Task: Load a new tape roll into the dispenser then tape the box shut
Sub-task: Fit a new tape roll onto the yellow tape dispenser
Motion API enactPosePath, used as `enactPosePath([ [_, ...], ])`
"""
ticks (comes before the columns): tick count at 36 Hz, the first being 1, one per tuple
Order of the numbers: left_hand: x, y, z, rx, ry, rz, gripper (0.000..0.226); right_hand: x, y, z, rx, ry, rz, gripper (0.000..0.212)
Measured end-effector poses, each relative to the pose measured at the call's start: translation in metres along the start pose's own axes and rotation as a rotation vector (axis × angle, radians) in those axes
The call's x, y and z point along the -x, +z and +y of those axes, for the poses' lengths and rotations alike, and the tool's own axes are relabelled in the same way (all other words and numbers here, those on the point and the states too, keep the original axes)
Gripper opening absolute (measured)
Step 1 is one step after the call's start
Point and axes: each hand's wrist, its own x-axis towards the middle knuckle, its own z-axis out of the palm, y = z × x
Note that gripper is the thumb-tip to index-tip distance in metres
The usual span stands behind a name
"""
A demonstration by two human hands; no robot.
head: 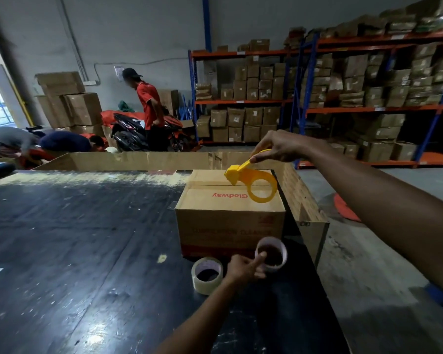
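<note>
My table (62,226) holds: boxes, one (229,221); tape rolls, two, one lying flat (207,275) and one in my left hand (271,254); yellow dispensers, one (253,181), in my right hand.

Empty yellow dispenser (253,183) over closed cardboard box (229,215); clear tape roll (271,254) upright before it.

A single wide-angle view from a camera worn on the person's head, looking forward and down across a dark table (74,238). The near part of the table fills the lower frame, close to the lens; its right edge runs up the right side and its far edge is lined with a cardboard wall (138,160). Beyond it, well apart, storage shelves (343,106) curve with the lens distortion.
</note>
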Motion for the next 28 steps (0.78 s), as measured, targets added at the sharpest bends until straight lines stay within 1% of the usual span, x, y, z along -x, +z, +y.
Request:
enactPosePath([
  [2,-0.008,0.005,-0.020,-0.063,-0.085,0.033,0.043,-0.002,0.002,-0.003,-0.006,-0.005,-0.007,0.029],
  [5,-0.014,0.010,-0.035,-0.139,-0.167,0.061,0.064,-0.003,0.002,-0.007,0.000,-0.005,-0.016,0.031],
  [6,-0.014,0.011,-0.036,-0.172,-0.178,0.058,0.067,-0.003,0.002,-0.009,-0.002,-0.008,-0.021,0.031],
  [9,-0.017,0.011,-0.039,-0.334,-0.190,0.070,0.070,-0.002,0.001,-0.012,-0.007,-0.028,-0.033,0.031],
  [11,-0.020,0.012,-0.039,-0.384,-0.183,0.074,0.069,-0.004,0.002,-0.011,-0.015,-0.041,-0.040,0.030],
  [13,-0.021,0.012,-0.039,-0.405,-0.174,0.053,0.062,-0.006,0.003,-0.010,-0.021,-0.052,-0.046,0.030],
  [15,-0.022,0.008,-0.040,-0.546,-0.151,0.037,0.059,-0.007,0.005,-0.010,-0.029,-0.052,-0.046,0.030],
  [16,-0.021,0.006,-0.041,-0.646,-0.135,0.071,0.058,-0.008,0.007,-0.009,-0.034,-0.055,-0.043,0.029],
  [17,-0.021,0.004,-0.043,-0.695,-0.109,0.141,0.059,-0.009,0.009,-0.008,-0.042,-0.058,-0.040,0.028],
  [19,-0.018,-0.003,-0.046,-0.662,0.004,0.310,0.061,-0.012,0.013,-0.005,-0.053,-0.058,-0.034,0.027],
  [21,-0.013,-0.015,-0.049,-0.620,0.164,0.478,0.052,-0.015,0.019,-0.003,-0.063,-0.048,-0.037,0.027],
  [22,-0.012,-0.023,-0.051,-0.625,0.241,0.576,0.046,-0.017,0.023,-0.002,-0.068,-0.044,-0.040,0.027],
  [23,-0.011,-0.032,-0.053,-0.670,0.288,0.657,0.047,-0.018,0.027,-0.002,-0.069,-0.041,-0.041,0.026],
  [24,-0.011,-0.042,-0.056,-0.741,0.257,0.680,0.059,-0.019,0.030,-0.002,-0.066,-0.039,-0.037,0.026],
  [25,-0.012,-0.052,-0.059,-0.788,0.169,0.634,0.082,-0.021,0.034,-0.002,-0.063,-0.037,-0.035,0.026],
  [26,-0.015,-0.061,-0.062,-0.812,0.066,0.557,0.107,-0.021,0.037,-0.003,-0.059,-0.032,-0.036,0.027],
  [27,-0.017,-0.069,-0.065,-0.816,-0.024,0.475,0.125,-0.022,0.041,-0.003,-0.054,-0.027,-0.040,0.028],
  [28,-0.018,-0.076,-0.068,-0.795,-0.095,0.404,0.135,-0.023,0.044,-0.004,-0.046,-0.020,-0.048,0.030],
])
